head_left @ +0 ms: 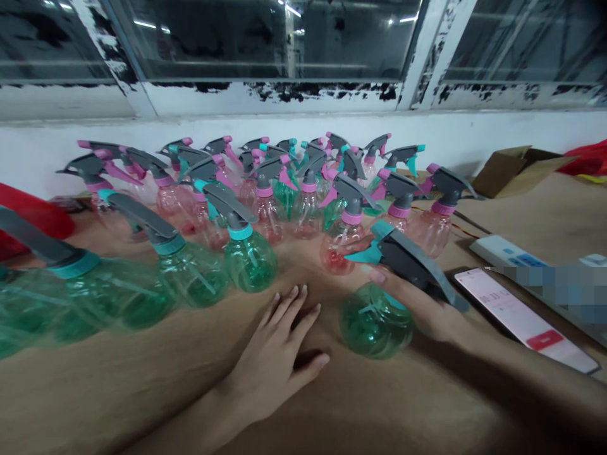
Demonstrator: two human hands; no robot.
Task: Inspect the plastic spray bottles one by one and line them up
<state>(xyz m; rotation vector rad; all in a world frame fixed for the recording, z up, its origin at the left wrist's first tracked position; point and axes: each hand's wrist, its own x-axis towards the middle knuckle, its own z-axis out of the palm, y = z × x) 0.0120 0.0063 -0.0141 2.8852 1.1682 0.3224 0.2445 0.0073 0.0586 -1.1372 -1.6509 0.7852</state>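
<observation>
My right hand (417, 303) is wrapped round the neck of a green spray bottle (374, 322) with a grey and teal trigger head (408, 259); the bottle is tilted just over the brown table (142, 392). My left hand (279, 354) lies flat on the table with fingers spread, holding nothing, just left of that bottle. Beyond both hands stand several green spray bottles (249, 259) and pink spray bottles (339, 243), all with grey trigger heads.
A phone (521, 316) with a lit screen lies right of my right hand, with a white power strip (507, 253) behind it. An open cardboard box (516, 167) sits at the back right. A white wall and windows run behind the table.
</observation>
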